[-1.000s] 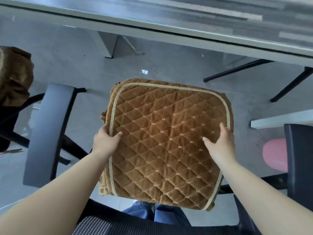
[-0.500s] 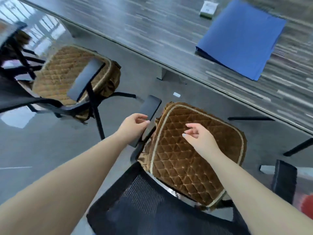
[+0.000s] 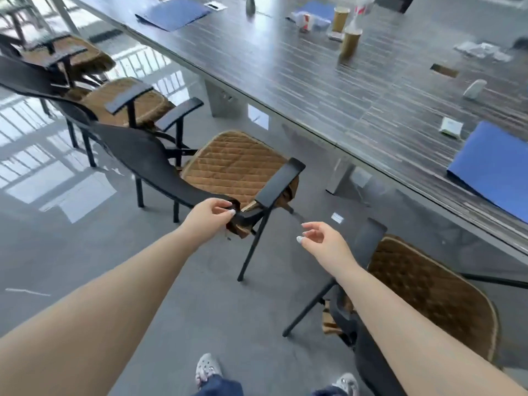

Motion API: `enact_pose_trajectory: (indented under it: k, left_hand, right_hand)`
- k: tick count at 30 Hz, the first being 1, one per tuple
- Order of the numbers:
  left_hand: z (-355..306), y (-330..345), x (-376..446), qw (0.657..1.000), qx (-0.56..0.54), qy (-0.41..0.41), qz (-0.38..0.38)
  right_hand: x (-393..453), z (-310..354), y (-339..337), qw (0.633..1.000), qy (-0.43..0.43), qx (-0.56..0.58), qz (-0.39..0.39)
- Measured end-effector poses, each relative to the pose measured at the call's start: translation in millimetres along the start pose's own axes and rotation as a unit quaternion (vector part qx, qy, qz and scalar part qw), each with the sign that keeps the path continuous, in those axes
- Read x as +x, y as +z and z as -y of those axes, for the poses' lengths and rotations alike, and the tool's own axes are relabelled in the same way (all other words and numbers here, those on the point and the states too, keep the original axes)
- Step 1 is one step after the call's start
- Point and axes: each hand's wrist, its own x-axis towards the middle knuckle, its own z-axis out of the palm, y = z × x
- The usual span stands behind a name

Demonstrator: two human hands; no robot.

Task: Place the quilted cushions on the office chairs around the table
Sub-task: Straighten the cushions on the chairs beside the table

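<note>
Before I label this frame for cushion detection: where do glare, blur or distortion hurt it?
Head view: window glare washes out the glossy floor at left; motion blur smears the cups on the far table; wide-angle distortion bends the table edge and stretches both forearms. The cushion by the left hand is soft but readable; the right hand is fairly sharp.

Left hand [image 3: 210, 214] grips chair backrest [image 3: 148, 161]; right hand [image 3: 324, 241] hovers loosely curled beside it; cushion [image 3: 237, 164] on seat.
</note>
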Motion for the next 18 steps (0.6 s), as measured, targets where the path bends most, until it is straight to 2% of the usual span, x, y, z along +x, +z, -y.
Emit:
enact_pose_trajectory:
  k: [6,12,18]
  left_hand:
    - [21.0,-105.1,6.5,0.998,-0.057,-0.009,-0.022]
    - [24.1,-152.0,30.8,0.996,-0.086,-0.012,-0.032]
    - [3.3,-184.2,109.5,0.997,-0.071,0.009,-0.021]
  right_hand:
    - [9.1,78.2,73.8,0.999,-0.015,-0.018,0.024]
    - [52.4,119.2,103.1,1.0,-0.018,0.012,0.017]
    - [125.7,137.1,126.9,0.999,0.008,0.042,0.003]
